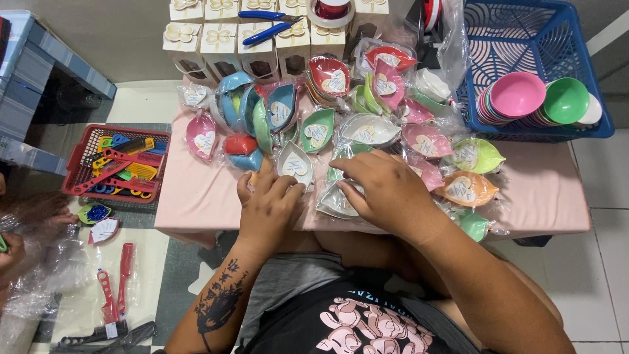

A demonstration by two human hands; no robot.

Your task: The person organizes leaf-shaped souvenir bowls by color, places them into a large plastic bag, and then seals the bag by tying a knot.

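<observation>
My left hand rests at the front edge of a low pink table, fingertips touching a white leaf-shaped dish wrapped in clear plastic. My right hand lies palm down on a clear-wrapped dish among a heap of wrapped leaf-shaped dishes in pink, green, blue, red and orange. Each dish carries a heart-shaped white tag. Whether the fingers grip anything is hidden under the hands.
A blue basket at the back right holds stacked round bowls. Cream boxes with blue pliers stand behind. A red basket of combs sits left. Another person's hand and combs lie on the floor.
</observation>
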